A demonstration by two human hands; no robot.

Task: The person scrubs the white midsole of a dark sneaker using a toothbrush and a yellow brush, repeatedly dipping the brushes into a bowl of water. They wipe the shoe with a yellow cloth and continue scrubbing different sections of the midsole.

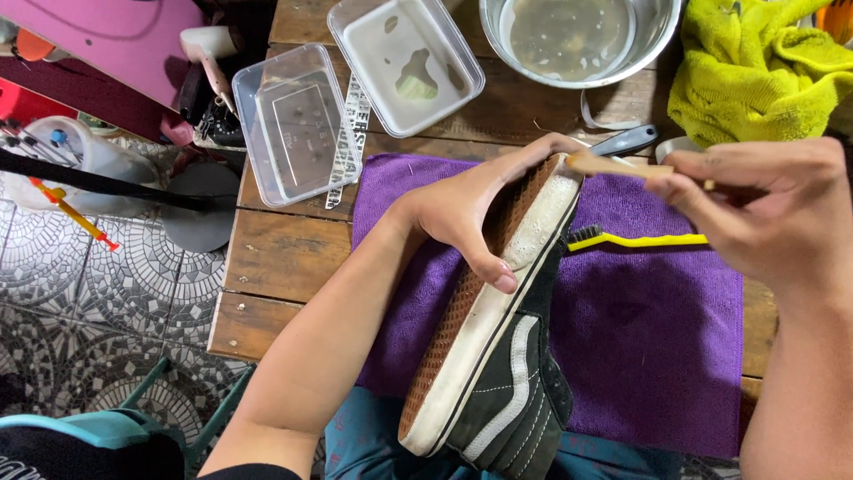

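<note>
Gripping: the left hand (480, 218) wraps over the brown waffle sole of a black skate shoe (493, 356), thumb pressed on the foamy white sidewall, fingers curled shut around the toe end.
Right hand: the right hand (769, 209) pinches a wooden-handled brush (613, 164) between thumb and fingertips; its head meets the soapy toe edge, though the bristles are hard to make out.
Shoe position: tipped on its side, sole facing left, heel toward the person's lap, toe over the purple towel (657, 338).
On the towel: a yellow-handled brush (635, 240) lies just right of the shoe; a grey tool handle (626, 140) sits near the towel's far edge.
Table: wooden slats (280, 258) carry two clear plastic containers (298, 124), one holding murky liquid.
Far edge: a metal bowl (577, 40) of cloudy water, beside a yellow-green cloth (755, 67).
</note>
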